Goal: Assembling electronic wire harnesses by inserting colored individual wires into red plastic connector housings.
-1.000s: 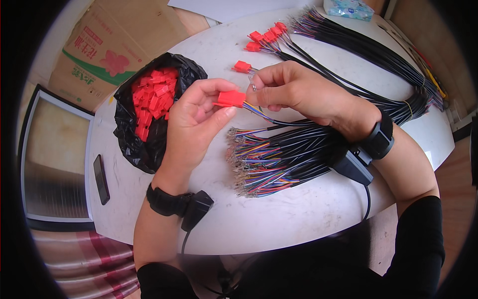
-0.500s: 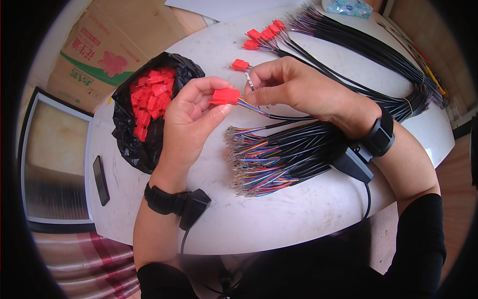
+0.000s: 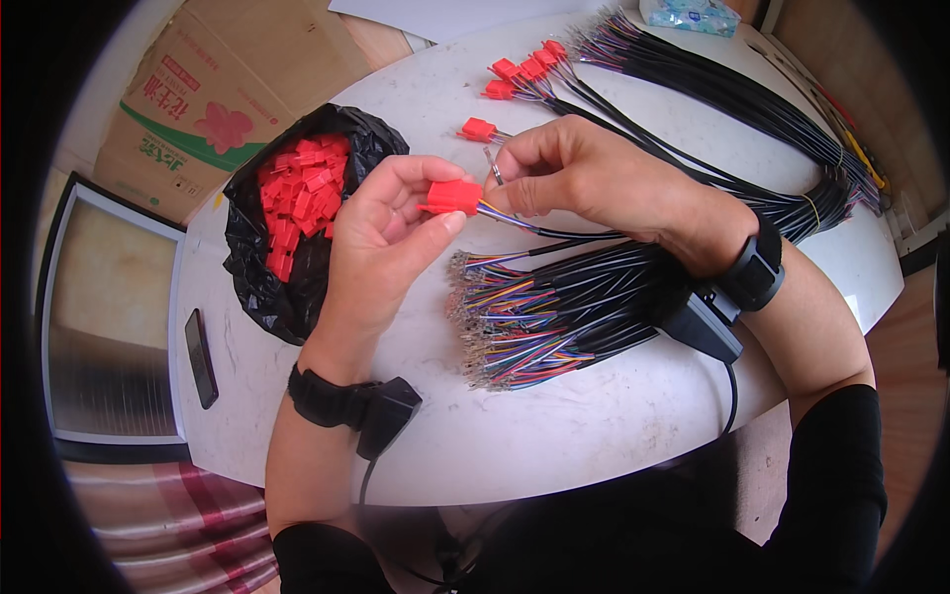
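Note:
Between the thumb and fingers of my left hand [image 3: 374, 243] is a red plastic connector housing [image 3: 453, 196]. Several thin coloured wires [image 3: 503, 214] run from its right end into a black cable. Just to its right, my right hand [image 3: 604, 188] pinches a thin wire with a metal terminal [image 3: 493, 166] sticking up past the fingertips. Another red connector housing [image 3: 478, 130], with wires in it, lies on the table beyond that hand. Below both hands spreads a bundle of black cables [image 3: 604, 307], their coloured wire ends and metal terminals [image 3: 480, 322] pointing left.
A black plastic bag [image 3: 282, 312] of loose red housings [image 3: 302, 188] stands at left, near a phone [image 3: 201, 358] and a cardboard box [image 3: 228, 79]. Finished-looking red connectors [image 3: 529, 67] and another cable bundle [image 3: 732, 84] lie at the back, by a tissue pack [image 3: 693, 14].
My left hand has shifted slightly to the right with the red housing. The terminal by my right fingertips has moved slightly left and tilts a little differently.

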`<state>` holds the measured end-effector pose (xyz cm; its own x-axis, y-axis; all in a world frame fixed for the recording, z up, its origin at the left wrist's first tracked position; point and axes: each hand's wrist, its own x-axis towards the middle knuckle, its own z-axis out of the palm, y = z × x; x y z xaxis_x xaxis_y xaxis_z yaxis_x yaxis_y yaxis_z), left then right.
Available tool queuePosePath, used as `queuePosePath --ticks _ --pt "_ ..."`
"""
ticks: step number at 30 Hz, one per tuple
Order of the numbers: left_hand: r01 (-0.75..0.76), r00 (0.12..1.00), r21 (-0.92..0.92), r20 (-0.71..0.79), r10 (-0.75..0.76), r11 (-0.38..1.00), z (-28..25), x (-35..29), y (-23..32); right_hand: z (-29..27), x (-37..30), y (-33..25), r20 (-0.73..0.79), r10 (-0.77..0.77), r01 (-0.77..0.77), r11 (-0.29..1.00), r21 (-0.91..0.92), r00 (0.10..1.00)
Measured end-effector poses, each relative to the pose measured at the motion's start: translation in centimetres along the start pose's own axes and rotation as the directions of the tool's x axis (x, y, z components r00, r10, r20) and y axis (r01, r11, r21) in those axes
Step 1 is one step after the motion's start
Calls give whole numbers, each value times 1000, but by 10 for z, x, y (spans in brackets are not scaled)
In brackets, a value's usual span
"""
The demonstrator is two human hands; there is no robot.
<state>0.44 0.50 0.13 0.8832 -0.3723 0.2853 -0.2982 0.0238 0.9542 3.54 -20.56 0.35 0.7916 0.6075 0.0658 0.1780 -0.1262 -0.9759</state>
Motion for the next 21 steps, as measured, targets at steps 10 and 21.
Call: queuePosePath --ticks 10,21 --pt "138 989 -182 -18 -144 973 -2 0 -2 1 1 1 -7 19 -18 994 104 1000" --pt "136 985 -90 -99 -144 987 6 -1 -6 9 -3 -3 44 -95 100 988 -119 994"
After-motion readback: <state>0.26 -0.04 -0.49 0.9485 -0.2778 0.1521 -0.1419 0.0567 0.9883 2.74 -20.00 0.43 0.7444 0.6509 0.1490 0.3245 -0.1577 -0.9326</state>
